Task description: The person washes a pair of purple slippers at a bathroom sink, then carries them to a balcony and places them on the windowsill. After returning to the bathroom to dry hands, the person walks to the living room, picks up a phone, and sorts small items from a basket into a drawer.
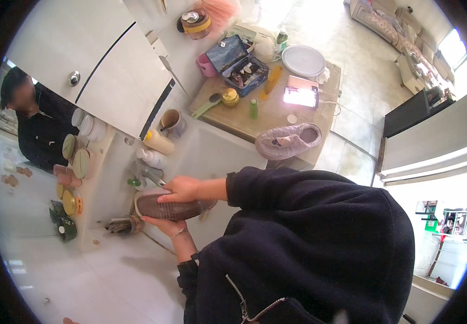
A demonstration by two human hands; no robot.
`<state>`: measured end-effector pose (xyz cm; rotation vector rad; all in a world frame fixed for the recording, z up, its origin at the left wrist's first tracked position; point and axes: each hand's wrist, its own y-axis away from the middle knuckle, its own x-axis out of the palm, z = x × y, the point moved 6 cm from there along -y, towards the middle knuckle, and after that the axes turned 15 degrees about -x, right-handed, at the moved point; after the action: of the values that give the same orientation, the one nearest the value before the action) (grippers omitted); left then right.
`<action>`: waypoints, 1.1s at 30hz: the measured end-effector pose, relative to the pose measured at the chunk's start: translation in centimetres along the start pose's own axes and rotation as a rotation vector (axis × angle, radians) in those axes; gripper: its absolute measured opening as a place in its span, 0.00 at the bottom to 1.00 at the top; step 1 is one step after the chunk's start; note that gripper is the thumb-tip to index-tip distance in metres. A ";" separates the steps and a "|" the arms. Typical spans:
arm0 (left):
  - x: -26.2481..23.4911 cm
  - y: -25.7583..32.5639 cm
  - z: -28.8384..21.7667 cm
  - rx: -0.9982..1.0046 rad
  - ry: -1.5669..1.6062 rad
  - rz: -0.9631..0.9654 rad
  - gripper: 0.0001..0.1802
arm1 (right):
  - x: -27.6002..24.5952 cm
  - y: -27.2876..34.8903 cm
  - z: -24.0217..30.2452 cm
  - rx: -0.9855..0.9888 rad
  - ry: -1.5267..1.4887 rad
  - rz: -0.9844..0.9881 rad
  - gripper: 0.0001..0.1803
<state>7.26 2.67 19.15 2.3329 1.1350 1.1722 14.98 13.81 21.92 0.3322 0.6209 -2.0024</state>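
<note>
Tabletop (pixel 276 116), tan, upper centre of frame, tilted by the lens. On it: open dark blue case (pixel 237 62) full of small items at its upper left, pink cup (pixel 206 66) just beside the case, white round plate (pixel 303 60) at upper right, lit phone (pixel 301 96) right of centre, small green bottle (pixel 253 108) mid-surface, yellow jar (pixel 230 97) and green-handled scoop (pixel 207 105) at the left edge, orange comb (pixel 271 82) between case and phone. Grey slipper (pixel 288 141) sits at the lower right corner, overhanging the edge. Pale tiled floor (pixel 360 92) to the right.
</note>
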 end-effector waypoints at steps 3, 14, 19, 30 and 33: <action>0.3 -0.6 -0.6 -0.032 0.009 0.115 0.49 | 0.5 -0.3 0.0 -0.090 -0.098 -0.054 0.41; -0.8 -0.2 -5.6 0.330 0.055 0.044 0.48 | -0.1 4.8 -5.0 0.199 -0.481 0.054 0.41; -0.8 -0.3 -4.3 0.205 0.279 0.055 0.45 | 2.2 6.0 -5.9 0.235 -1.227 -0.402 0.32; -1.4 -1.8 0.3 -0.364 0.257 0.351 0.32 | 2.6 5.1 -4.5 0.838 -1.119 -0.102 0.34; -1.3 -1.6 1.0 -0.487 0.128 0.355 0.22 | 3.5 4.7 -5.3 0.869 -0.984 0.106 0.33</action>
<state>6.73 2.80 16.99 2.1379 0.3991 1.5326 17.27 12.28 14.49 -0.1432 -0.8753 -1.9277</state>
